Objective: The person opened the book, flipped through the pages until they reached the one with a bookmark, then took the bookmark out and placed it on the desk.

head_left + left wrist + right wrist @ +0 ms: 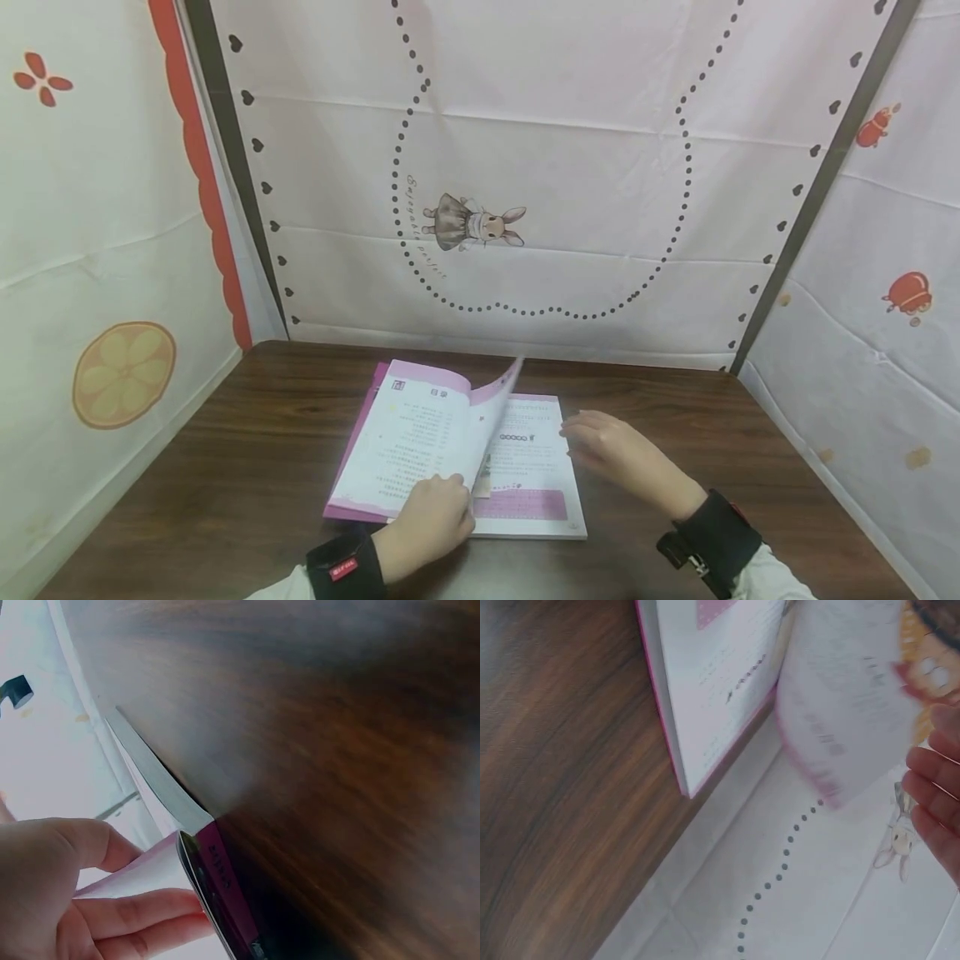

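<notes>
Head view shows an open purple-bordered book (416,429) on the dark wood-grain table (247,467), one leaf (491,417) raised at its middle. Your left hand (435,515) pinches pages at the bottom edge; your right hand (618,454), well apart, hovers by the right edge, fingers loosely extended.

Soft, even light fills the fairly sharp head view. The left wrist view shows hazy glare on the tabletop (225,761), overexposed cloth (52,765) and deep shadow beside the book (226,874); in the right wrist view, blur smears the raised page (844,697).
</notes>
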`<state>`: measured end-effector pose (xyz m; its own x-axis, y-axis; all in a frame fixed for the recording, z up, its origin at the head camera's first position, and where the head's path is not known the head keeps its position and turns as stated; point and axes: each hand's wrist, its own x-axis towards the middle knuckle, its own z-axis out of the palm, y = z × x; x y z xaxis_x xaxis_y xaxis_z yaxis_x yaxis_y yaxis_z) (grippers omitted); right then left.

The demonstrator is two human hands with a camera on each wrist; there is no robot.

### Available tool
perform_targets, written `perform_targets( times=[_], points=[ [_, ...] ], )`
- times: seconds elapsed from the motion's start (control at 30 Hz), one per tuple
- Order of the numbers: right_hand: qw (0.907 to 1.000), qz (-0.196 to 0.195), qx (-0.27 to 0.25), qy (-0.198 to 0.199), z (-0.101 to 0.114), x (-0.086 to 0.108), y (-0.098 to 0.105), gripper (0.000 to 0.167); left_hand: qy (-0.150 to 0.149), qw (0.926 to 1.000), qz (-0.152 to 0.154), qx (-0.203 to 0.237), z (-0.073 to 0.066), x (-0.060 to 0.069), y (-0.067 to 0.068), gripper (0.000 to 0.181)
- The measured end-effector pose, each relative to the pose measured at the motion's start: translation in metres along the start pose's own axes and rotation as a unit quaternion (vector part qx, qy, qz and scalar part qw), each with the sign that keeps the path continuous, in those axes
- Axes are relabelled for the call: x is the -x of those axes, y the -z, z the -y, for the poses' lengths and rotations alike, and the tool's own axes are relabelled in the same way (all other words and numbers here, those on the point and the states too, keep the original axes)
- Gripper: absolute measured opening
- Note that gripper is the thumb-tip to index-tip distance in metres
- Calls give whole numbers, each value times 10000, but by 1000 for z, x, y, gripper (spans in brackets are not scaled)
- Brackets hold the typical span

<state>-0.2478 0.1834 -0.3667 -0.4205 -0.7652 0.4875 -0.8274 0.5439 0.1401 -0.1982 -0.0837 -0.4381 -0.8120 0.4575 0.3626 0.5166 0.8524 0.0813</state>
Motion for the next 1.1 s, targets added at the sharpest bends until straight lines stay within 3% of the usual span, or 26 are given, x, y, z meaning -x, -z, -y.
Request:
perform_targets(
  times=[0.1, 0.2, 0.4, 0.6, 0.8, 0.87, 0.97, 1.1],
  points=[
    [9993, 363, -46, -61, 1, 2, -3, 23, 174, 9984, 139, 515, 4, 0, 5, 24],
    [9960, 842, -189, -252, 4, 4, -7, 23, 376, 9920, 247, 1182, 10, 0, 9, 29],
    [9832, 1667, -482, -563, 11, 9, -14, 29, 1131, 9559, 496, 2665, 26, 1, 15, 30],
    [9672, 2366, -688, -613, 17, 16, -24, 37, 1707, 9385, 455, 2967, 35, 5, 17, 30],
    [9526, 2799, -903, -777, 18, 23, -34, 42, 2403, 9146, 27, 3252, 41, 4, 25, 29],
    [9464, 2921, -1034, -914, 19, 25, -36, 41, 2559, 9139, -119, 3149, 43, 5, 25, 24],
    [9430, 2977, -1111, -991, 20, 28, -38, 41, 2513, 9233, -349, 2883, 46, 9, 24, 16],
    [9480, 2892, -1051, -809, 20, 29, -39, 42, 2306, 9349, -481, 2655, 50, 15, 23, 43]
  ],
)
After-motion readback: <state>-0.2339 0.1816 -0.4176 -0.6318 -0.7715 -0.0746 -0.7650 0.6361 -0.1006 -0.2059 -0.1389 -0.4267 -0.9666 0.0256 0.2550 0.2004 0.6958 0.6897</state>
